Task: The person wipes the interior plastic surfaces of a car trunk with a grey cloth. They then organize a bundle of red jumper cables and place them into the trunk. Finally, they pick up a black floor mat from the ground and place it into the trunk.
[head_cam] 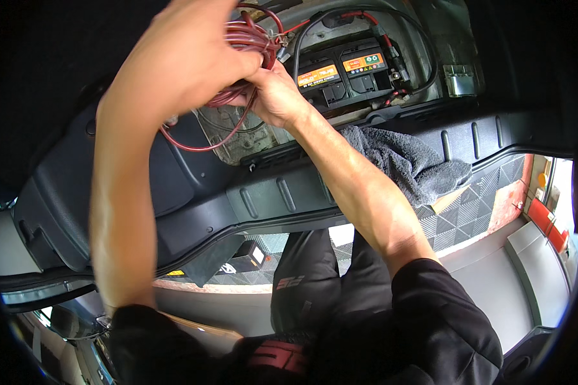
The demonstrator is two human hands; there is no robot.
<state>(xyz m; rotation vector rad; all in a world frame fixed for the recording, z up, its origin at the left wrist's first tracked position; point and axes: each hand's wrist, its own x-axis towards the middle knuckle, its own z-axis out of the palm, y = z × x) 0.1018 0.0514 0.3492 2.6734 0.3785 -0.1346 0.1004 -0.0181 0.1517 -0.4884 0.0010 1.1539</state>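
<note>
A coil of dark red cable point(253, 38) is held above the open trunk floor of a car. My right hand point(277, 94) grips the coil's lower side, its thumb on the strands. Over the coil's left part lies my left hand point(192, 62), blurred; its thumb is near my right thumb, and its fingers are hidden or cut off by the top edge. A loose loop of the cable hangs below both hands. Right of the coil, a black car battery point(342, 72) with orange labels sits in a metal recess, with red and black cables around it.
A dark grey microfibre towel point(404, 159) drapes over the black plastic trunk sill trim point(269, 197). A metal bracket point(460, 81) is right of the recess. Below the sill, a black box point(243, 257) and a dark cloth point(212, 262) are on the tiled floor near my legs.
</note>
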